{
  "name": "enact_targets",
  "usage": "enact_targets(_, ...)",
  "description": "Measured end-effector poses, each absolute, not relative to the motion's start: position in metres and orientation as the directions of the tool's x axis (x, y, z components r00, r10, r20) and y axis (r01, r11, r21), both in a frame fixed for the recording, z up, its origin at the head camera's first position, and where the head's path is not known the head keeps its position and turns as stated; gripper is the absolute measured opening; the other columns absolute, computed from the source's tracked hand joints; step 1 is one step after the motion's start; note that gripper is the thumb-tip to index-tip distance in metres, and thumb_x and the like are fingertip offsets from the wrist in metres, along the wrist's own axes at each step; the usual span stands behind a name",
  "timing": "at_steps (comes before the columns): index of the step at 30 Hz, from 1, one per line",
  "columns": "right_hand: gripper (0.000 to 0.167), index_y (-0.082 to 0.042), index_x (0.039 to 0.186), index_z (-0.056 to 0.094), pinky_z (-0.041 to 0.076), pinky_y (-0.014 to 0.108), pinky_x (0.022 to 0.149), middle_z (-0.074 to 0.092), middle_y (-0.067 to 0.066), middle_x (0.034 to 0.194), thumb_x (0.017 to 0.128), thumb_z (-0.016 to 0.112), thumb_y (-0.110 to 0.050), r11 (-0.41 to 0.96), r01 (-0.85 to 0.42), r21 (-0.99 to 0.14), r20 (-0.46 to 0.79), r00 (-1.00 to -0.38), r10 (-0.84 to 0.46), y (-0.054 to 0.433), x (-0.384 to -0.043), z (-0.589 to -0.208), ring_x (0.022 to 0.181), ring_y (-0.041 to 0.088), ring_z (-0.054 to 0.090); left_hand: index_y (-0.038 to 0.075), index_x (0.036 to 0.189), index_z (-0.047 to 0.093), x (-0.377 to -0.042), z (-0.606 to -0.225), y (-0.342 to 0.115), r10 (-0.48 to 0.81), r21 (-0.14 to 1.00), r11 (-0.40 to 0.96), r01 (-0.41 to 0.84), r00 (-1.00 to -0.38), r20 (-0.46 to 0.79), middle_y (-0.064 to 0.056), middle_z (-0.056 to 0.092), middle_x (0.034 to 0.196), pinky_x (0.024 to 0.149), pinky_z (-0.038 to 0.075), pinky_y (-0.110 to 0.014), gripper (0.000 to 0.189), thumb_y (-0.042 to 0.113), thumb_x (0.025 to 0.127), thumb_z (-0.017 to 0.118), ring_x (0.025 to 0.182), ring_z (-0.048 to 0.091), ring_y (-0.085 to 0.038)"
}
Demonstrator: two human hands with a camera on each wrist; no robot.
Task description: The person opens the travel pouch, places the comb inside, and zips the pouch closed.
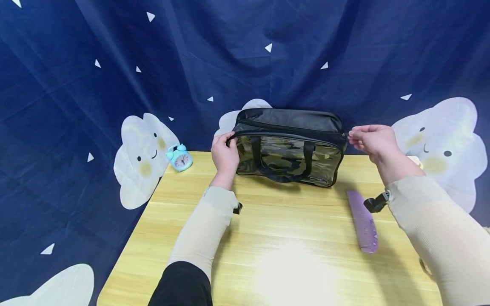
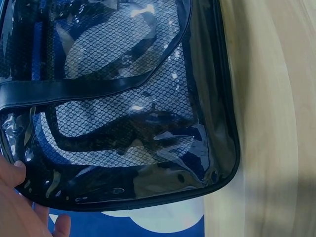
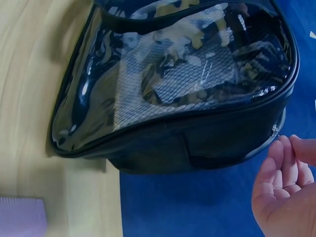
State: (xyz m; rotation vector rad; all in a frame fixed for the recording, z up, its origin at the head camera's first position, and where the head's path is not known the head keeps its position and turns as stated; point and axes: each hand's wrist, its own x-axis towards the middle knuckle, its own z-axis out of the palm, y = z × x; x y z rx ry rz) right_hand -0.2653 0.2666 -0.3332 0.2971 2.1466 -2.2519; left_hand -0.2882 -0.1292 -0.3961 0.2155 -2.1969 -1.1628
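Observation:
A black bag with a see-through front stands upright at the back of the table, its black handle hanging down the front. My left hand grips the bag's upper left corner, thumb on the clear front in the left wrist view and fingers behind the edge. At the upper right corner, my right hand pinches the zipper pull between thumb and fingertips. The right wrist view shows the metal zipper slider just beyond those fingertips. Mesh and dark camouflage-like patches show through the clear panel.
A purple comb lies on the wooden table below my right forearm. The light blue alarm clock stands at the back left corner. Behind the table hangs a dark blue curtain printed with clouds.

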Motion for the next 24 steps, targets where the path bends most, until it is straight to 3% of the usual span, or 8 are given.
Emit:
enact_targets(12, 0.037, -0.027, 0.071, 0.076, 0.059, 0.018, 0.062, 0.075, -0.009, 0.068, 0.099, 0.072, -0.003, 0.009, 0.113, -0.994, -0.109, -0.977, 0.183, 0.250, -0.265, -0.322, 0.066, 0.004, 0.073, 0.009, 0.119, 0.082, -0.286, -0.398, -0.129, -0.406, 0.787, 0.597, 0.157, -0.787, 0.465, -0.010, 0.070, 0.116, 0.103, 0.053, -0.034, 0.019, 0.011, 0.101, 0.074, 0.116, 0.066, -0.028)
enact_targets(19, 0.026, -0.020, 0.079, 0.078, 0.060, 0.020, 0.064, 0.075, -0.008, 0.069, 0.098, 0.074, -0.002, -0.011, 0.099, -0.995, -0.099, -0.980, 0.175, 0.237, -0.268, -0.315, 0.066, 0.005, 0.074, 0.009, 0.119, 0.081, -0.285, -0.399, -0.129, -0.392, 0.783, 0.600, 0.164, -0.793, 0.466, -0.010, 0.070, 0.116, 0.102, 0.054, -0.034, 0.020, 0.011, 0.101, 0.073, 0.116, 0.066, -0.028)
enact_targets(24, 0.018, -0.017, 0.085, 0.079, 0.060, 0.020, 0.065, 0.075, -0.009, 0.070, 0.099, 0.074, -0.005, 0.046, 0.087, -0.995, -0.078, -0.981, 0.176, 0.225, -0.270, -0.309, 0.068, 0.004, 0.075, 0.010, 0.120, 0.081, -0.286, -0.398, -0.129, -0.389, 0.782, 0.599, 0.171, -0.792, 0.471, -0.010, 0.070, 0.117, 0.103, 0.053, -0.035, 0.020, 0.011, 0.101, 0.074, 0.117, 0.066, -0.028)
